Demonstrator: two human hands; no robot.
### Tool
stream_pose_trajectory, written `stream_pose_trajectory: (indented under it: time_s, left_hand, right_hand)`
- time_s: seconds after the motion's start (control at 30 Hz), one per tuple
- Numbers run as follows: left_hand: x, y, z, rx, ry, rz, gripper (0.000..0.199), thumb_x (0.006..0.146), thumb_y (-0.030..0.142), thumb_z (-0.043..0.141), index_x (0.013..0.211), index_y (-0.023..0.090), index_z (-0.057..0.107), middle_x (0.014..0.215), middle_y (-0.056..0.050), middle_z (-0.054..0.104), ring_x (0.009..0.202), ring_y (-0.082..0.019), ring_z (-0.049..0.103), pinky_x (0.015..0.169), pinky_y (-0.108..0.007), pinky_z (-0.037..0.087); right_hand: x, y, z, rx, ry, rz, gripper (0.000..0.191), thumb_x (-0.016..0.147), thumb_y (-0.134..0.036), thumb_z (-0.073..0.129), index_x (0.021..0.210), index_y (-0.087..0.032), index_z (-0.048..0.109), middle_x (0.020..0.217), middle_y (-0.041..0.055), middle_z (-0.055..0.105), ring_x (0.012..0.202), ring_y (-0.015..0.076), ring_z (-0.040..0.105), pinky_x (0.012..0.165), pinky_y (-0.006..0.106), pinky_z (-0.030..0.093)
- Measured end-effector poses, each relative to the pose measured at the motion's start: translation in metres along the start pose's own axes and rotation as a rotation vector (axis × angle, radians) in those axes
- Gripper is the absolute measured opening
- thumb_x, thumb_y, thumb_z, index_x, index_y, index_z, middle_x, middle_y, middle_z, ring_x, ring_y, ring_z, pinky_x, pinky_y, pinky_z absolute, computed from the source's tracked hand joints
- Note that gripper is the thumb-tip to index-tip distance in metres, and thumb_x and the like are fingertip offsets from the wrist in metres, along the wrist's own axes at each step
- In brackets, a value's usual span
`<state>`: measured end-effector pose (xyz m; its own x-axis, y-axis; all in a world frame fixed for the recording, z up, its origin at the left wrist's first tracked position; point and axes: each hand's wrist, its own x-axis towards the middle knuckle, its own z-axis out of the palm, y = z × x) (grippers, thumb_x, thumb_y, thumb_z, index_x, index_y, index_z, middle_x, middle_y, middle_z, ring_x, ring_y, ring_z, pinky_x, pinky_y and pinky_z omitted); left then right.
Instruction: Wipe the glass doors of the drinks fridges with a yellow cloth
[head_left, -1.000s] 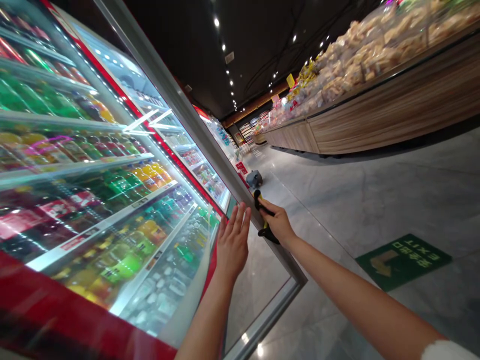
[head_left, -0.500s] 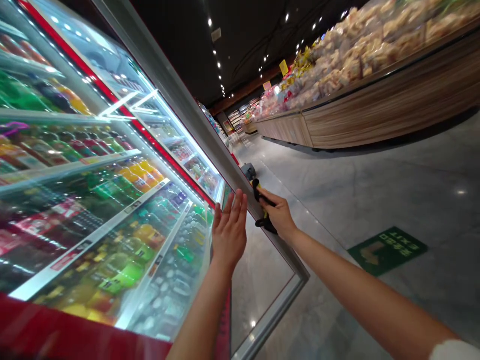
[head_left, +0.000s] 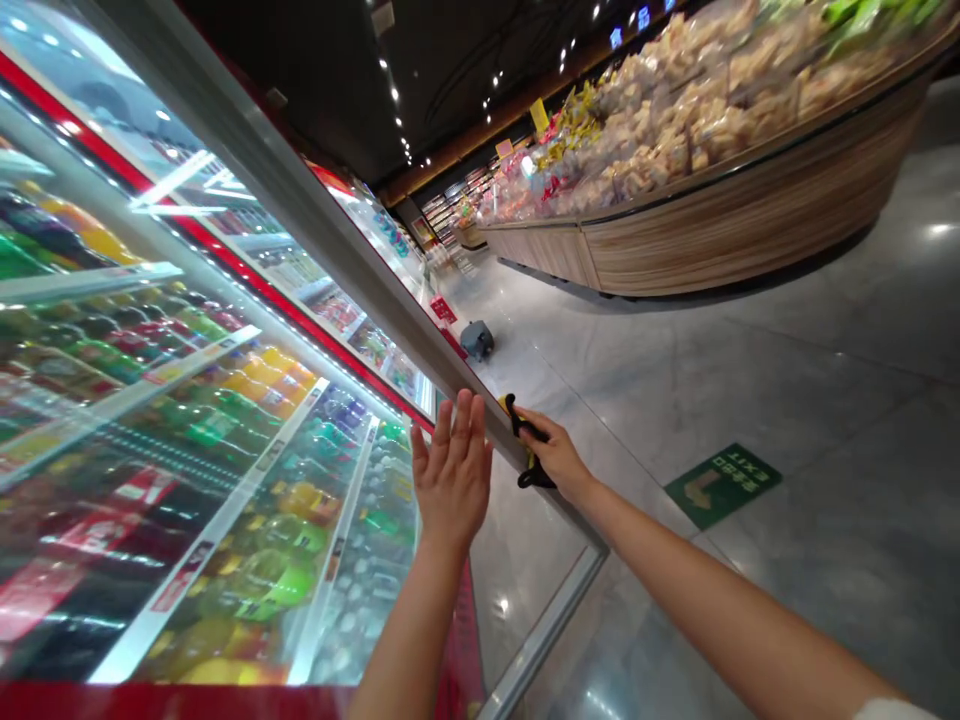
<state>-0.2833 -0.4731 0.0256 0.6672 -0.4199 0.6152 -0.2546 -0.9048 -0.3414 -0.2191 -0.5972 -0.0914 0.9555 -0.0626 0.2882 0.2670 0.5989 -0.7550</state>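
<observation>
A glass cooler door with a grey frame (head_left: 330, 235) stands partly open, slanting across the view. My left hand (head_left: 452, 475) lies flat against its inner side near the edge, fingers stretched out and nothing held. On the outer side, my right hand (head_left: 555, 455) wraps round a black and yellow handle (head_left: 531, 472); part of the handle is hidden by the fingers. Left of the door, rows of bottles (head_left: 277, 570) in green, orange, yellow and dark colours stand on lit shelves, somewhat blurred.
A wood-panelled display stand (head_left: 720, 230) heaped with bagged goods curves along the right. A green exit sign (head_left: 724, 486) is on the grey floor. Farther back, a grey object (head_left: 477, 341) sits on the floor near the coolers.
The view has shifted, showing more floor and more of the display stand at the right. Both hands keep their places on the door, which appears slightly farther left and steeper.
</observation>
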Motion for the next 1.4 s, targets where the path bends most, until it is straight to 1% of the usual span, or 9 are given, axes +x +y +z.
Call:
stream_pose_trajectory:
  time_s: [0.2, 0.3, 0.47, 0.57, 0.73, 0.9, 1.07, 1.23, 1.4]
  left_hand:
    - [0.014, -0.013, -0.034, 0.018, -0.111, 0.081, 0.071, 0.102, 0.015, 0.045, 0.164, 0.028, 0.012, 0.162, 0.0, 0.041, 0.158, -0.019, 0.018, 0.133, -0.044, 0.003]
    - [0.027, -0.016, -0.05, 0.022, -0.076, 0.073, 0.072, 0.101, 0.012, 0.043, 0.164, 0.023, 0.011, 0.164, -0.005, 0.036, 0.158, -0.019, 0.017, 0.133, -0.043, 0.006]
    - [0.062, -0.026, -0.071, 0.049, -0.002, -0.023, 0.076, 0.101, 0.017, 0.051, 0.164, 0.02, 0.009, 0.167, -0.009, 0.026, 0.158, -0.023, 0.013, 0.132, -0.045, 0.01]
    - [0.068, -0.031, -0.079, 0.06, -0.088, -0.03, 0.078, 0.099, 0.011, 0.049, 0.164, 0.022, 0.006, 0.165, -0.008, 0.029, 0.157, -0.026, 0.019, 0.132, -0.048, 0.017]
    - [0.064, -0.032, -0.097, 0.094, -0.214, -0.022, 0.08, 0.095, 0.004, 0.042, 0.163, 0.022, 0.005, 0.163, -0.008, 0.036, 0.153, -0.029, 0.031, 0.128, -0.047, 0.031]
    - [0.073, -0.031, -0.128, 0.101, -0.31, -0.038, 0.083, 0.091, 0.0, 0.039, 0.164, 0.02, 0.005, 0.162, -0.01, 0.039, 0.152, -0.026, 0.034, 0.121, -0.044, 0.042]
    - [0.09, -0.027, -0.161, 0.14, -0.363, -0.123, 0.081, 0.092, 0.0, 0.036, 0.163, 0.018, 0.003, 0.161, -0.015, 0.039, 0.152, -0.026, 0.035, 0.122, -0.049, 0.039]
    - [0.106, -0.006, -0.18, 0.147, -0.542, -0.232, 0.074, 0.09, 0.0, 0.035, 0.161, 0.019, 0.026, 0.162, -0.013, 0.039, 0.153, -0.028, 0.033, 0.123, -0.055, 0.034]
    - [0.115, 0.018, -0.194, 0.211, -0.642, -0.33, 0.076, 0.085, -0.002, 0.038, 0.158, 0.019, 0.037, 0.161, -0.012, 0.042, 0.153, -0.028, 0.034, 0.123, -0.057, 0.034]
  right_hand:
    - [0.028, -0.058, 0.051, 0.009, -0.01, -0.092, 0.033, 0.085, -0.045, 0.075, 0.115, -0.034, 0.079, 0.124, 0.0037, 0.074, 0.122, 0.0228, 0.065, 0.116, 0.042, 0.044]
    - [0.038, -0.072, 0.069, 0.026, -0.041, -0.072, 0.038, 0.086, -0.05, 0.074, 0.12, -0.033, 0.077, 0.128, 0.0042, 0.073, 0.127, 0.024, 0.063, 0.119, 0.045, 0.041]
    - [0.023, -0.062, 0.06, 0.028, 0.026, 0.14, 0.051, 0.078, -0.064, 0.076, 0.117, -0.031, 0.078, 0.13, 0.0049, 0.073, 0.131, 0.0292, 0.062, 0.122, 0.057, 0.034]
    - [0.015, -0.067, 0.056, 0.014, 0.027, 0.238, 0.054, 0.075, -0.067, 0.077, 0.116, -0.031, 0.078, 0.131, 0.0051, 0.073, 0.131, 0.0301, 0.061, 0.123, 0.059, 0.03]
    - [0.018, -0.097, 0.066, -0.015, 0.0, 0.337, 0.056, 0.071, -0.069, 0.078, 0.111, -0.03, 0.08, 0.122, 0.0072, 0.076, 0.131, 0.0331, 0.061, 0.123, 0.065, 0.026]
    - [0.022, -0.114, 0.072, -0.043, -0.008, 0.421, 0.043, 0.072, -0.058, 0.079, 0.106, -0.032, 0.08, 0.119, 0.0065, 0.076, 0.13, 0.0337, 0.062, 0.12, 0.069, 0.025]
    - [0.035, -0.136, 0.085, -0.065, -0.039, 0.404, 0.04, 0.067, -0.037, 0.077, 0.106, -0.031, 0.079, 0.119, 0.0035, 0.075, 0.128, 0.0308, 0.063, 0.121, 0.064, 0.031]
    - [0.057, -0.164, 0.097, -0.125, -0.099, 0.363, 0.038, 0.066, -0.026, 0.072, 0.103, -0.026, 0.078, 0.112, 0.0027, 0.077, 0.115, 0.0254, 0.069, 0.114, 0.051, 0.045]
    - [0.058, -0.187, 0.086, -0.195, -0.183, 0.341, 0.025, 0.066, -0.025, 0.073, 0.091, -0.025, 0.073, 0.101, 0.0024, 0.073, 0.104, 0.0249, 0.066, 0.104, 0.046, 0.051]
